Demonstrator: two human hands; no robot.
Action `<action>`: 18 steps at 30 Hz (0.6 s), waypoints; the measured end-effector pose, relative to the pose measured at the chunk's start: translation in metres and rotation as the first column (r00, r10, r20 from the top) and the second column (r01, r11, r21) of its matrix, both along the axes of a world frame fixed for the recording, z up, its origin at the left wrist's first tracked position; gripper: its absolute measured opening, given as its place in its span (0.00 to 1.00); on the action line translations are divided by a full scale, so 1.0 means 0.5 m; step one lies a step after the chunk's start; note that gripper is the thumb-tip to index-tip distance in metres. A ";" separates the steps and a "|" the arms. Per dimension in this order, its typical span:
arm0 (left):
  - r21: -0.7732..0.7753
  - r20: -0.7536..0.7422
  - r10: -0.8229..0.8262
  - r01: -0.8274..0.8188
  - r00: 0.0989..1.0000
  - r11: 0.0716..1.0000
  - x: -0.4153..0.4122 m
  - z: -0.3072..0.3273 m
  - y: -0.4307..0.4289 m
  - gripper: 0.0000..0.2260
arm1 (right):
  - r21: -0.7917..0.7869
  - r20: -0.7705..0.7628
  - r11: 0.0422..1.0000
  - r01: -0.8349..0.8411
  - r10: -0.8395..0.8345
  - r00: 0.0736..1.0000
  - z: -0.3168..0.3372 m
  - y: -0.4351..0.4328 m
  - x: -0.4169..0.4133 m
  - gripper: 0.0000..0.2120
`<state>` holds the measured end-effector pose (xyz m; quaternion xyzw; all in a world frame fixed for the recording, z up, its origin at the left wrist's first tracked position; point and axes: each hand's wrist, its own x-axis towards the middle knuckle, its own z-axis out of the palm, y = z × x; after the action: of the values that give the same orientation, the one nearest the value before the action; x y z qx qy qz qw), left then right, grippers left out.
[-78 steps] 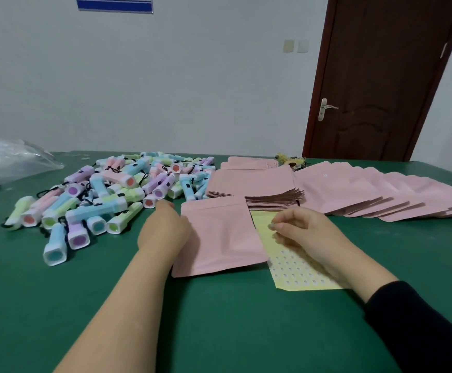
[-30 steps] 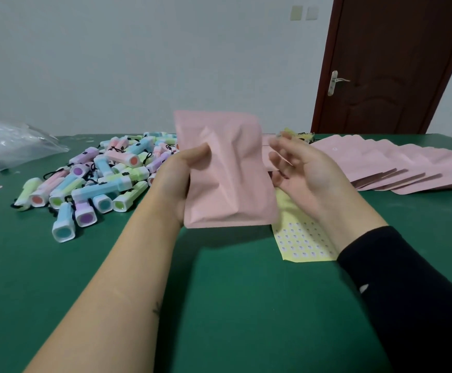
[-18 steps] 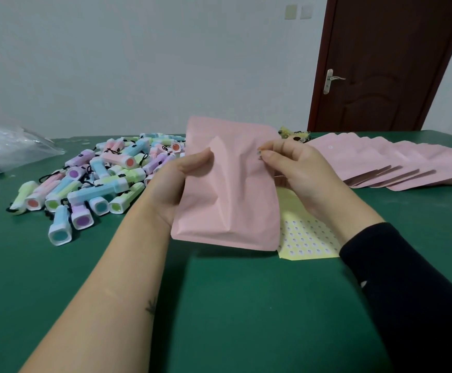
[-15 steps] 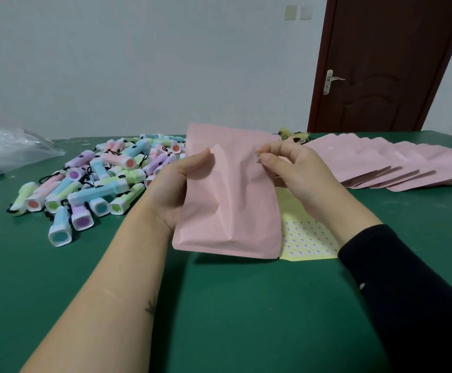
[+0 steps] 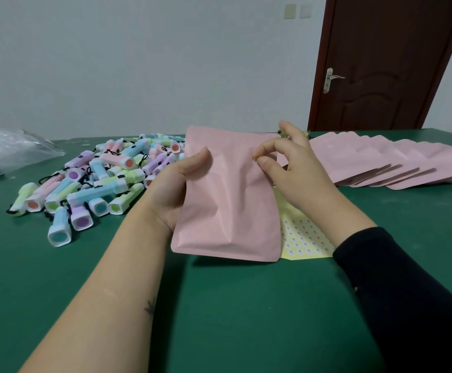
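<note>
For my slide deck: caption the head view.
Left hand holds a pink pouch while the right hand pinches a small sticker against it, beside piled flashlights.

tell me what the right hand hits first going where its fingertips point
Probably the pink pouch: the right hand, pinching a small sticker, points its fingertips at the upper right face, almost touching.

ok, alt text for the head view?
A person's left hand holds a pink pouch upright over a green table while the right hand pinches what looks like a small sticker at its upper front. A yellow sticker sheet lies below the right wrist, a pile of pastel flashlights at left, overlapped pink pouches at right.
</note>
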<state>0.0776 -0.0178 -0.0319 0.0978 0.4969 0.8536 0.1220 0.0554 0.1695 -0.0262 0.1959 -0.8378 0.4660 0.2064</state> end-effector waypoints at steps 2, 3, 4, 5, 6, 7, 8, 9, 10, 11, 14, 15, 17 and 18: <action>-0.005 -0.002 0.018 -0.018 1.000 1.000 0.002 0.003 0.002 0.17 | -0.004 -0.014 1.000 0.004 -0.004 1.000 0.000 0.000 0.002 0.07; -0.012 -0.011 0.036 -0.036 0.999 0.999 0.003 0.004 0.003 0.17 | -0.003 -0.025 1.000 0.007 -0.007 1.000 0.000 -0.001 0.003 0.07; -0.022 -0.028 0.059 -0.060 0.998 0.998 0.005 0.005 0.004 0.17 | -0.004 -0.034 1.000 0.010 -0.010 0.999 0.000 -0.001 0.004 0.07; -0.030 -0.046 0.082 -0.083 0.996 0.996 0.006 0.006 0.004 0.18 | -0.010 -0.041 1.000 0.010 -0.011 0.999 -0.001 -0.002 0.004 0.06; -0.032 -0.059 0.091 -0.093 0.994 0.995 0.007 0.008 0.004 0.19 | -0.020 -0.045 1.000 0.010 -0.011 0.999 -0.001 -0.002 0.004 0.06; -0.029 -0.063 0.085 -0.087 0.994 0.996 0.009 0.008 0.005 0.19 | -0.035 -0.046 0.999 0.008 -0.010 0.999 -0.002 -0.002 0.005 0.06; -0.024 -0.058 0.074 -0.076 0.996 0.997 0.011 0.009 0.005 0.20 | -0.048 -0.042 0.999 0.008 -0.010 0.999 -0.002 -0.003 0.005 0.05; -0.022 -0.051 0.068 -0.069 0.996 0.997 0.012 0.009 0.006 0.20 | -0.058 -0.036 0.998 0.011 -0.013 0.999 -0.003 -0.003 0.004 0.05; -0.022 -0.046 0.066 -0.067 0.997 0.998 0.012 0.009 0.007 0.20 | -0.065 -0.028 0.998 0.016 -0.018 0.999 -0.004 -0.003 0.004 0.04; -0.022 -0.047 0.068 -0.069 0.997 0.997 0.012 0.008 0.007 0.21 | -0.071 -0.020 0.997 0.021 -0.023 1.000 -0.004 -0.002 0.003 0.04; -0.021 -0.082 0.072 -0.074 0.994 0.997 0.013 0.008 0.011 0.22 | -0.097 -0.005 0.995 0.025 -0.026 1.000 -0.004 -0.003 0.002 0.05; -0.018 -0.089 0.069 -0.071 0.994 0.997 0.014 0.009 0.012 0.23 | -0.108 -0.003 0.994 0.026 -0.026 1.000 -0.005 -0.003 0.001 0.05; -0.015 -0.087 0.067 -0.069 0.994 0.998 0.018 0.011 0.013 0.23 | -0.131 -0.002 0.991 0.025 -0.026 1.000 -0.006 -0.004 0.001 0.06; -0.016 -0.079 0.072 -0.073 0.994 0.997 0.018 0.010 0.012 0.23 | -0.142 0.002 0.990 0.024 -0.024 1.000 -0.005 -0.005 0.001 0.07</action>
<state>0.0865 -0.0117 -0.0267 0.1117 0.5125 0.8483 0.0724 0.0559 0.1670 -0.0290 0.1703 -0.8048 0.5221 0.2253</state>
